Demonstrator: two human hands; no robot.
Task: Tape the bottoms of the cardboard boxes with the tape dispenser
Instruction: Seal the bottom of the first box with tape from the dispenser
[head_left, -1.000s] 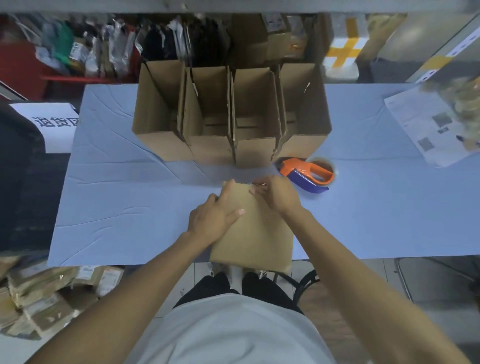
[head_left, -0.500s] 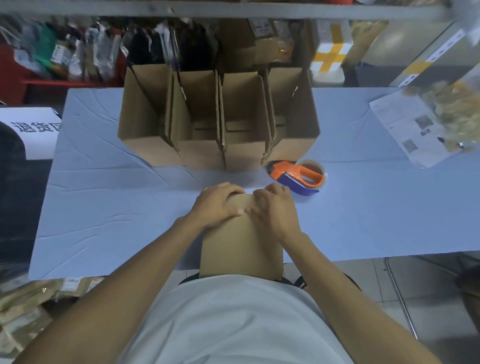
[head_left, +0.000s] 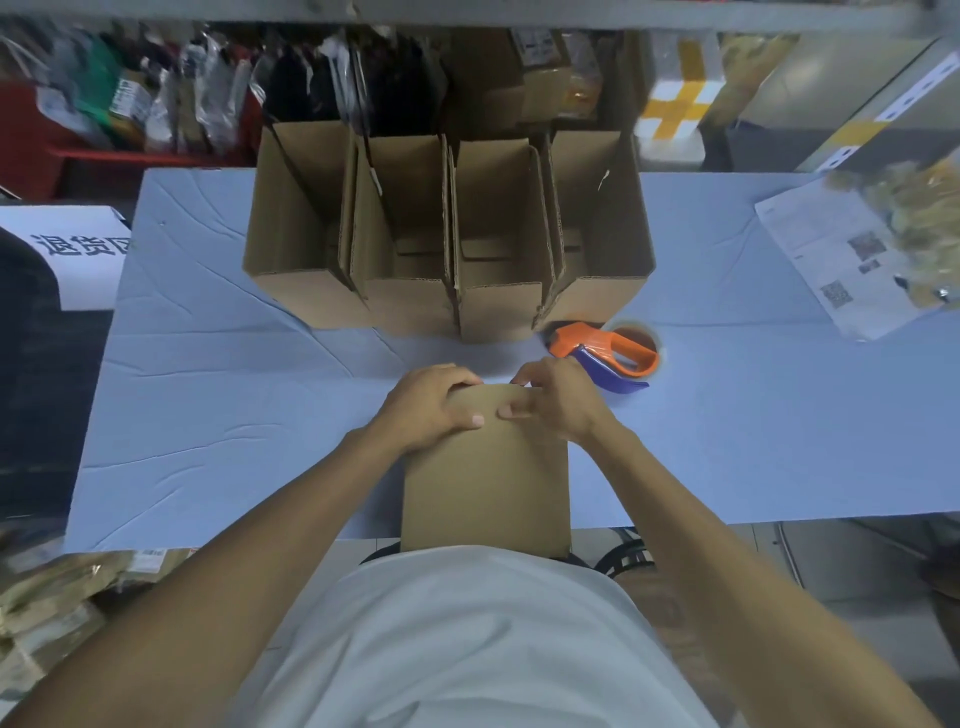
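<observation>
Gripping one flattened box (head_left: 485, 483) with both hands, left (head_left: 434, 408), right (head_left: 558, 402), four open boxes (head_left: 447, 228), one tape dispenser (head_left: 605, 356)

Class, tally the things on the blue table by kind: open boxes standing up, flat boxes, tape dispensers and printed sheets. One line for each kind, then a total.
Open boxes: 4
Flat box, held by the left hand and right hand: 1
Tape dispenser: 1
Printed sheet: 1
Total: 7
</observation>
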